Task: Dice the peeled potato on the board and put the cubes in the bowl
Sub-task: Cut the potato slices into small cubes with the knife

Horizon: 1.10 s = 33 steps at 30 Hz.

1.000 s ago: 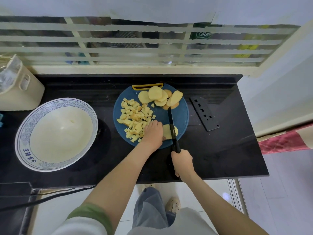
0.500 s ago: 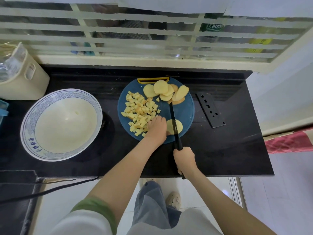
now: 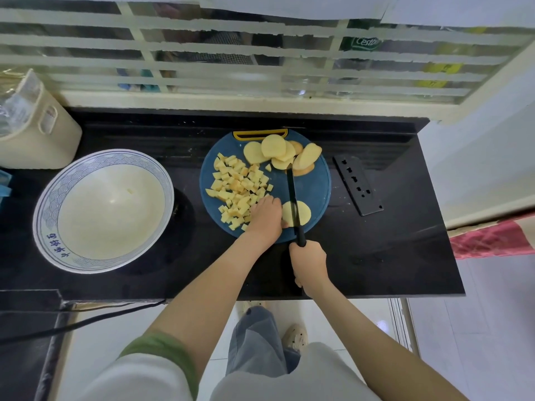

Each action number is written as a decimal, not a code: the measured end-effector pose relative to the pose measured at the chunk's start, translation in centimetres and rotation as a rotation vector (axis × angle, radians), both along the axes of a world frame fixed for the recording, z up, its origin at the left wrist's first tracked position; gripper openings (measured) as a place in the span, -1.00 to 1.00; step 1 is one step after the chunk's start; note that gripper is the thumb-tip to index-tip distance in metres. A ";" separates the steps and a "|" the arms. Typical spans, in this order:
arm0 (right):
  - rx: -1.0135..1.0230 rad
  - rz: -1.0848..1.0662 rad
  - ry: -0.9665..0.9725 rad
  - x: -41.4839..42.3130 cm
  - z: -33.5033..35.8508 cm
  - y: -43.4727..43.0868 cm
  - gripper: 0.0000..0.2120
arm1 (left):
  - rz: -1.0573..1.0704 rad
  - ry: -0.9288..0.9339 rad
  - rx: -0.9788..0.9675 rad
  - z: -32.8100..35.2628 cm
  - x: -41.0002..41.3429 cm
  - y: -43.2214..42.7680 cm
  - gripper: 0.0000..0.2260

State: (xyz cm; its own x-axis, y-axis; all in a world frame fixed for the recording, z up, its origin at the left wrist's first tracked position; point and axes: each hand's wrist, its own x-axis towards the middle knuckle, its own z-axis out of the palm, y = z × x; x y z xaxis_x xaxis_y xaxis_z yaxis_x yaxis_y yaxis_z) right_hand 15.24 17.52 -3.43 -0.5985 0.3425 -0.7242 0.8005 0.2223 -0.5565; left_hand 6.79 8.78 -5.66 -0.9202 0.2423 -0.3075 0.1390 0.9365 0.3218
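**Mid-cut: one slice under the knife, cubes not in the bowl**

- Right hand (image 3: 309,263) is wrapped around the black handle of the knife (image 3: 293,195), near the counter's front edge. The blade points away from the person and lies across a single potato slice (image 3: 303,213), a bit left of its centre.
- Left hand (image 3: 265,215) has its fingers curled down on the left edge of that slice and its thumb at the near edge, holding it in place. The knuckles sit just left of the blade.
- The slice lies flat on the near-right part of the round blue cutting board (image 3: 317,183).
- Potato cubes (image 3: 237,188) are piled loosely on the left half of the board, and the pile touches the left hand.
- Uncut slices (image 3: 278,153) are stacked overlapping at the far edge, just below the board's yellow handle (image 3: 260,134). The knife tip reaches the nearest of them.
- The bowl (image 3: 47,204) is large and white with a blue patterned rim. It stands on the black counter (image 3: 390,256), left of the board and apart from it. One pale speck (image 3: 130,191) lies inside, possibly a bit of potato, but it's too small to tell.
- Other items:
  - A flat black plate with holes (image 3: 357,185) lies right of the board, not touching it.
  - A beige container (image 3: 37,140) stands behind the bowl at far left.
  - A black cable (image 3: 86,321) runs below the counter's front edge.
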 end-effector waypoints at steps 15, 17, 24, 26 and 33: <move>0.007 0.032 -0.141 -0.6 -1.0 0.6 -0.87 | -0.033 0.012 0.043 -0.1 -0.3 -1.0 -0.78; -0.028 -0.008 -0.079 -0.2 -0.9 0.6 -0.85 | -0.021 0.046 0.053 -0.1 0.0 -0.7 -0.79; -0.056 -0.152 0.124 -0.6 0.7 1.4 -0.80 | 0.093 0.070 -0.020 0.7 0.2 0.1 -0.69; -0.048 -0.189 0.139 -0.9 1.0 2.2 -0.81 | 0.152 0.048 -0.099 1.0 0.6 0.9 -0.50; 0.011 -0.166 0.117 -1.0 0.3 4.6 -0.84 | 0.132 0.030 -0.231 0.6 1.1 4.3 -0.36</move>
